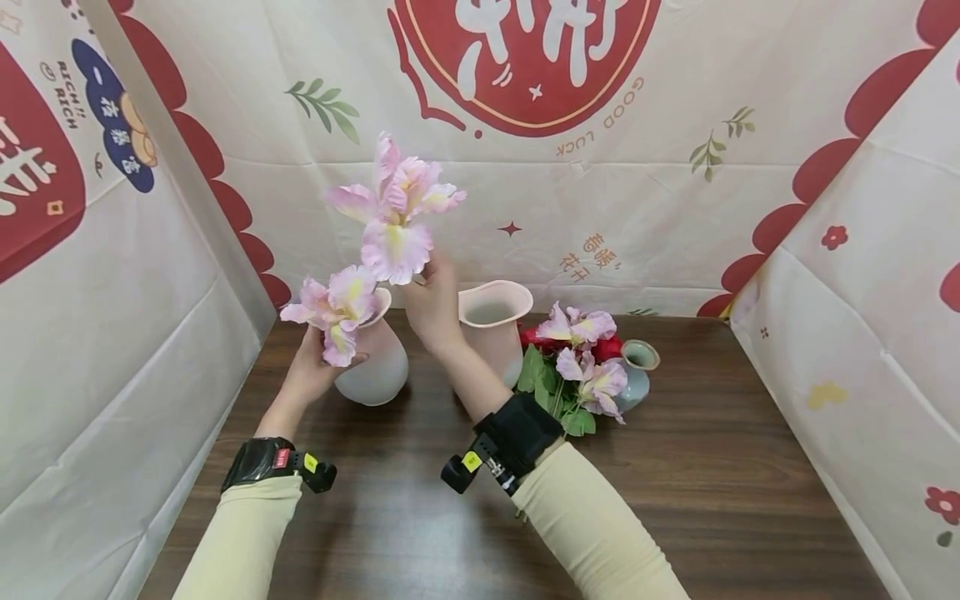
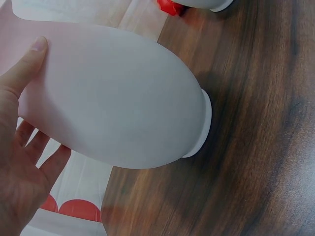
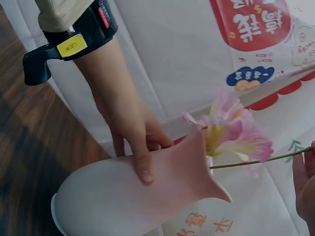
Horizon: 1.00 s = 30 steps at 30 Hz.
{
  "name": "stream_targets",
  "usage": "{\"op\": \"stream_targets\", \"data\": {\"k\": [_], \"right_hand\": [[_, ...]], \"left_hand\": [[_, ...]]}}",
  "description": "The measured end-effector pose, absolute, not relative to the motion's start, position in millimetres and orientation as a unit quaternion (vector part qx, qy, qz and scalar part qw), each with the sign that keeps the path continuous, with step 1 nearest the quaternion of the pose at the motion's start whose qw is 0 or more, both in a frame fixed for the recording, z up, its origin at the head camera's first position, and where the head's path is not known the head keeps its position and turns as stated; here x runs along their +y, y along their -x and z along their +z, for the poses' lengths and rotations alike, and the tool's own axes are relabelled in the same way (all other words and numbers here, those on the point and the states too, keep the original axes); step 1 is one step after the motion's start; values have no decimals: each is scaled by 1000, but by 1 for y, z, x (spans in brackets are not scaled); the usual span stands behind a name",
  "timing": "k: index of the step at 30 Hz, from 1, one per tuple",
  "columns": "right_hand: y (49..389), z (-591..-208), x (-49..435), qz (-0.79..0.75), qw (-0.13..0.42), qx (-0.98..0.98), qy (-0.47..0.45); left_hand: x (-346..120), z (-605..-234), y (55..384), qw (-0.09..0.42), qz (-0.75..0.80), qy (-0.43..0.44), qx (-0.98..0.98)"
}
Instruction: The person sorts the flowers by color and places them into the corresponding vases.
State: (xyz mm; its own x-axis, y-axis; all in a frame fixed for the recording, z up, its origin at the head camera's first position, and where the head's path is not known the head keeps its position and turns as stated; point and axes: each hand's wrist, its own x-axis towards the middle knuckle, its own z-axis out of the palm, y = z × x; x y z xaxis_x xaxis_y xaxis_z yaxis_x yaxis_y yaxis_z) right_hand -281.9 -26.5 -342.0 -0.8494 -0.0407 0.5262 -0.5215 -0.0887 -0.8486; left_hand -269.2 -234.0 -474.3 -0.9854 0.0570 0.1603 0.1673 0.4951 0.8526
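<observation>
The work looks partway through. In the left-centre of the head view, a pink flower (image 1: 397,221) is over the left vase (image 1: 375,371), and the right-wrist view shows its stem (image 3: 236,164) running to the vase's mouth, so the stem appears only partly in. A lower bloom (image 1: 333,304) sits at the rim; whether it shares that stem cannot be told. What is left, judging by what lies out, is the pile right of centre: more pink blooms (image 1: 592,383), red flowers (image 1: 609,348) and leaves (image 1: 531,368), lying outside the vases, between the middle vase (image 1: 495,304) and the small vase (image 1: 636,385).

The left hand (image 1: 309,367) grips the left vase round its neck, thumb on one face and fingers bent round the far side; its forearm rises from the lower left of the frame. Whether the vase's base rests fully on the table (image 1: 720,467) is hard to tell.

The right hand (image 1: 433,304) is closed on the stem, raised near the middle of the frame just under the upper bloom and higher than the vase's mouth. Its forearm slants up from the lower right, passing in front of the middle vase.
</observation>
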Motion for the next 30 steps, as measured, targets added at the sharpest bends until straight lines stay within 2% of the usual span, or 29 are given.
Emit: {"op": "stream_targets", "data": {"k": [11,17,30], "right_hand": [[277,-346,-56,678,119,-683,-244],[275,-351,-63,635,122,-722,-246],[279,-366,-68,597,112,-757,-240]], "left_hand": [[-234,-473,270,50,-490,81,-867],[-232,-469,273,42,-485,95,-869],[-231,-474,273,67,-497,86,-861]]}}
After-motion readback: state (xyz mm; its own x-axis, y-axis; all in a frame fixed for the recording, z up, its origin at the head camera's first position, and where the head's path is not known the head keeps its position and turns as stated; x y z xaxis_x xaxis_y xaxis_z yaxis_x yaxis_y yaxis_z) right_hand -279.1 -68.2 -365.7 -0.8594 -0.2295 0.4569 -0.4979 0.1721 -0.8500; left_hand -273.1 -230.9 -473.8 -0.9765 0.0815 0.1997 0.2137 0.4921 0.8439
